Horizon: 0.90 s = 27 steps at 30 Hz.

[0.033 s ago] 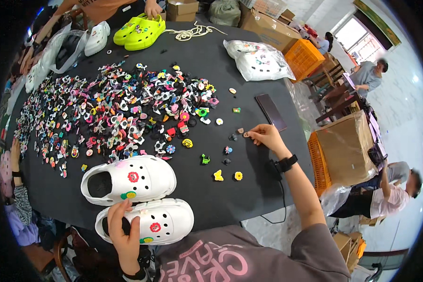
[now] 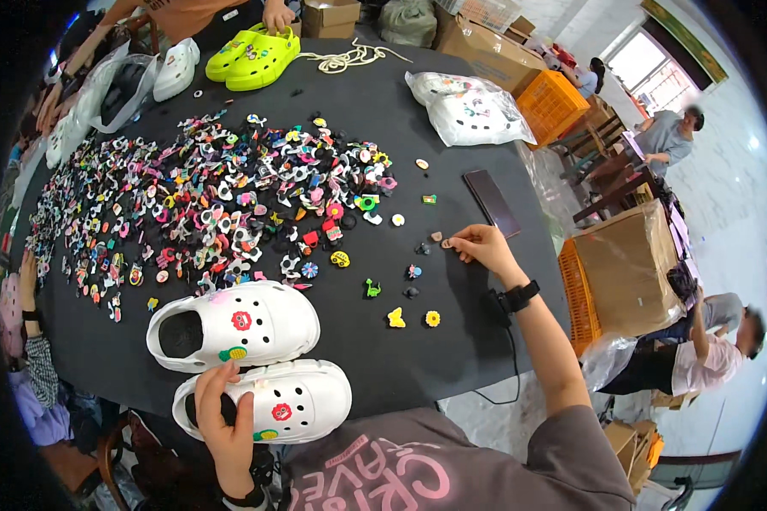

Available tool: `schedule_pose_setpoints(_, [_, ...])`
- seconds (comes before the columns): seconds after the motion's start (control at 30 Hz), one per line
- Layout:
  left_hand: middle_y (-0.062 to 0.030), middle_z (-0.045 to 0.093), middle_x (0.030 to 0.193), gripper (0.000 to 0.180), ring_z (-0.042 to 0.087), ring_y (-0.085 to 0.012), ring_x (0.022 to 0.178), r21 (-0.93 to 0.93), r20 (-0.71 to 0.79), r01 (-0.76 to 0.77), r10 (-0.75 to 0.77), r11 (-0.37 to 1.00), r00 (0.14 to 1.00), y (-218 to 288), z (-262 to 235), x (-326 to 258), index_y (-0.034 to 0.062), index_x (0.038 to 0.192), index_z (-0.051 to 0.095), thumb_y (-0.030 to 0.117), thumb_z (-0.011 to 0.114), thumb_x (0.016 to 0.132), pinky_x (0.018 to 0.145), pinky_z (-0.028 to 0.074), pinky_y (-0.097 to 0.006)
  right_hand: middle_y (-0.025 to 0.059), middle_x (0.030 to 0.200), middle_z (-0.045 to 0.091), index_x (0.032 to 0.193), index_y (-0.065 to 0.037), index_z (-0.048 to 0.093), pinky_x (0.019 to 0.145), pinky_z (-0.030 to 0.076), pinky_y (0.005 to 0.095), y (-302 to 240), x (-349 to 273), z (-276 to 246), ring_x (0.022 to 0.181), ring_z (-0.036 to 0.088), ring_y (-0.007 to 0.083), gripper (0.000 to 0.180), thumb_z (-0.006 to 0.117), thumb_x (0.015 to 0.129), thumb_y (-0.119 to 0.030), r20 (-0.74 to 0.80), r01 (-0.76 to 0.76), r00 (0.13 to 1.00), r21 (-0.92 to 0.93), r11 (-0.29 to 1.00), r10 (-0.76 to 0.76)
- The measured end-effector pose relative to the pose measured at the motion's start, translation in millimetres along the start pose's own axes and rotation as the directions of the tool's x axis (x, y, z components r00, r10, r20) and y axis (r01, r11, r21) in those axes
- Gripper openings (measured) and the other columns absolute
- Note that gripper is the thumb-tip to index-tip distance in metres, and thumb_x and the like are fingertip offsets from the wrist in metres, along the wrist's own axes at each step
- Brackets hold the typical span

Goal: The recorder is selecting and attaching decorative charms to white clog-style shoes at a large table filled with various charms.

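Two white foam clogs lie side by side at the near edge of the black-covered table (image 2: pixel 452 358). The left hand (image 2: pixel 227 426) rests on the heel end of the nearer white clog (image 2: pixel 290 400), thumb and fingers curled over its rim in a loose grip. This clog carries a red round charm and a small yellow-green one on its perforated top. The second white clog (image 2: pixel 239 325) sits just beyond it, touching or nearly so, with a red charm and a pineapple-like charm fixed on its upper.

Beyond the clogs, a few loose charms lie apart on the bare cloth: a yellow figure charm (image 2: pixel 395 318), a yellow flower charm (image 2: pixel 433 318) and a green one (image 2: pixel 371 289). Further right, the right hand (image 2: pixel 482 247), with a black watch on its wrist, pinches a small tan charm (image 2: pixel 446 244) between thumb and fingertips, low on the cloth. A dark flat phone (image 2: pixel 492 201) lies just past that hand.

To the left spreads a wide heap of mixed colourful charms (image 2: pixel 222 196). At the far edge stand a pair of neon yellow clogs (image 2: pixel 254 54), a coil of pale cord (image 2: pixel 349 58) and a clear plastic bag of white clogs (image 2: pixel 473 106). An orange crate (image 2: pixel 552 102) stands off the table's far right corner.
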State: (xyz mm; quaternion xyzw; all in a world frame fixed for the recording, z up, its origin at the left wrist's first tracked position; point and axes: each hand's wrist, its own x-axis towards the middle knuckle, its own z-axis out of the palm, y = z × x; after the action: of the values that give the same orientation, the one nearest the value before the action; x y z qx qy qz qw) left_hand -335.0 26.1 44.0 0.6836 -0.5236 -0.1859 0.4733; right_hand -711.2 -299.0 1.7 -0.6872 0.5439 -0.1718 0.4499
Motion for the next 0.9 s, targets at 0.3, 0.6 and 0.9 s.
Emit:
schedule_pose_setpoints(0.3, [-0.0155, 0.058, 0.118, 0.055, 0.058, -0.023, 0.1, -0.029, -0.045, 0.056, -0.057, 0.998, 0.997, 0.0, -8.0, 1.4, -0.0023, 0.129, 0.052, -0.005, 0.064, 0.075, 0.095, 0.042, -0.037, 0.004, 0.081, 0.065, 0.108, 0.002, 0.067, 0.06, 0.05, 0.0234, -41.8, -71.7, 17.8, 0.068, 0.061, 0.0087, 0.019, 0.059, 0.096, -0.012, -0.3, 0.225, 0.94, 0.186, 0.957, -0.162])
schedule_pose_setpoints(0.6, [-0.0159, 0.056, 0.122, 0.057, 0.058, -0.0231, 0.104, -0.106, -0.03, 0.002, -0.005, 0.994, 1.0, 1.1, -31.0, 5.3, -0.0029, 0.134, 0.046, 0.003, 0.066, 0.08, 0.097, 0.042, -0.036, 0.0033, 0.078, 0.067, 0.099, -0.011, 0.071, 0.065, 0.045, 0.0345, -78.6, -157.1, 128.8, 0.068, 0.061, 0.0206, 0.021, 0.074, 0.078, -0.01, 0.125, 0.564, 0.826, -0.203, 0.801, -0.55])
schedule_pose_setpoints(0.9, [-0.0154, 0.06, 0.115, 0.05, 0.058, -0.026, 0.107, 0.412, -0.062, -0.095, 0.132, 0.906, 0.989, 10.6, -148.2, 79.7, -0.0016, 0.125, 0.056, -0.006, 0.066, 0.076, 0.097, 0.043, -0.037, 0.0036, 0.08, 0.064, 0.093, -0.011, 0.07, 0.064, 0.04, 0.0347, -51.8, -162.1, 154.7, 0.067, 0.057, 0.0205, 0.022, 0.074, 0.072, -0.004, 0.022, 0.551, 0.82, -0.299, 0.779, -0.572])
